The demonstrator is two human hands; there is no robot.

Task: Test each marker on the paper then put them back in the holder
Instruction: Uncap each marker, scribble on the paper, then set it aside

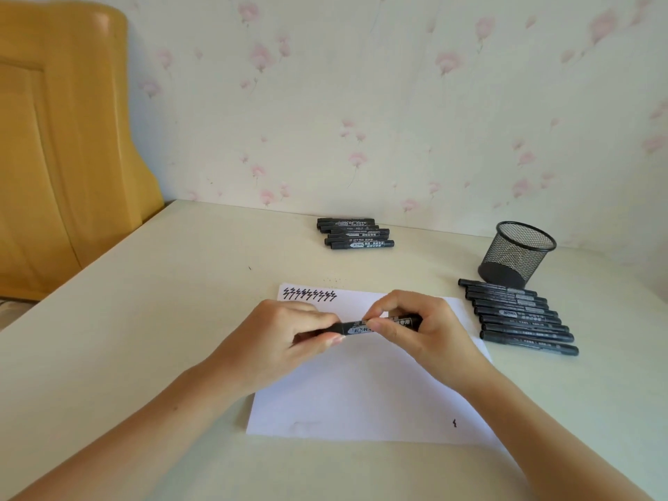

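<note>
Both hands hold one black marker (376,326) level above the paper (361,392): the left hand (285,334) has its fingers curled round one end, and the right hand (415,327) pinches the labelled barrel with thumb and fingertips. Whether the cap is on or coming off I cannot tell, as the fingers hide that end.

If the cap is being pulled, a sudden release could jerk the tip across the sheet or onto skin. A loosely pressed cap would let the marker dry out later.

The marker is slim and black with a pale printed label. A row of zigzag test marks (310,294) sits at the paper's far left corner, with one small mark near the right front. More markers lie in a row (520,316) beside the mesh holder (517,253), which looks empty, and a smaller pile (356,233) rests further back on the surface (144,320).
</note>
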